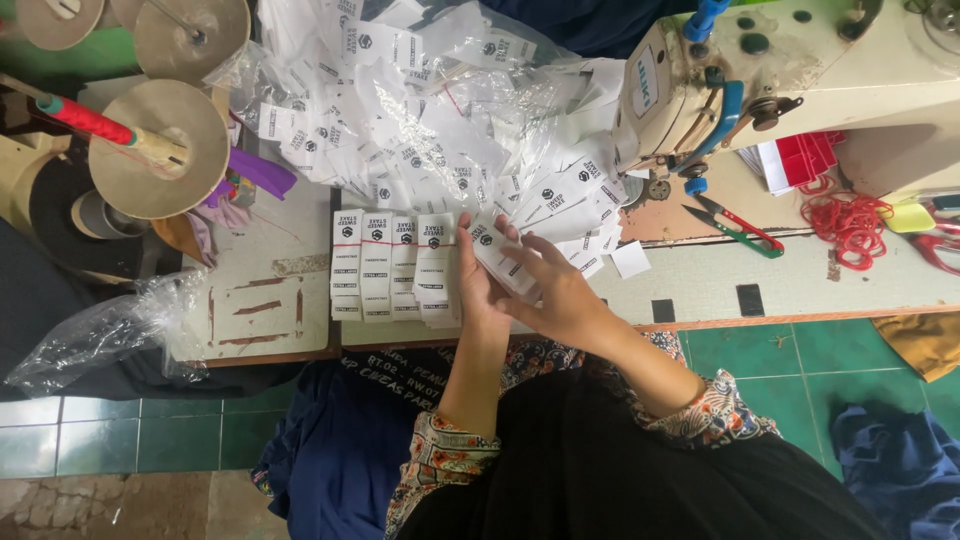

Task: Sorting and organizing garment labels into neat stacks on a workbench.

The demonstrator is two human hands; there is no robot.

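A stack of white printed fabric labels [497, 256] is pinched between my two hands above the table's near edge. My left hand [480, 285] grips the stack from its left side, and my right hand [556, 292] lies over it from the right with fingers spread. Just left of my hands, bundles of the same labels [392, 266] lie side by side in a row, bound with red rubber bands. A big loose heap of labels [450, 130] spills out of a clear plastic bag behind them.
A cream sewing machine [800, 70] stands at the right, with thread snips [735, 225] and red rubber bands [850, 225] beside it. Thread cones [155, 150] stand at left. A crumpled plastic bag [110, 335] hangs off the table edge. Blue cloth [335, 450] lies on the green tiled floor.
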